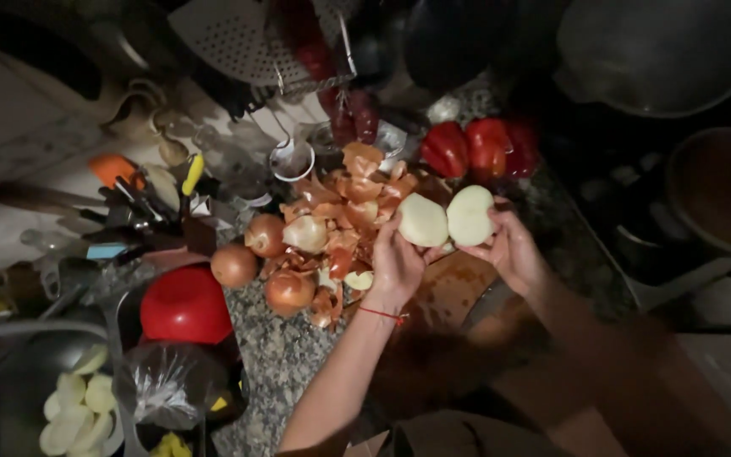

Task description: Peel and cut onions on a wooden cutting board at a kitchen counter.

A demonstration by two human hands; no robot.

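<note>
Peeling looks finished – the left hand [397, 264] grips one pale peeled onion half [422, 220], the right hand [511, 250] the other onion half [469, 215] – I'd say chopping needs the cutting board [454, 288] below.

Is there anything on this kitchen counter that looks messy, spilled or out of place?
Yes. A loose heap of onion skins is spread over the granite counter, among three unpeeled onions. Otherwise nothing looks damaged: the left hand and right hand each hold a peeled onion half, cleanly cut.
</note>
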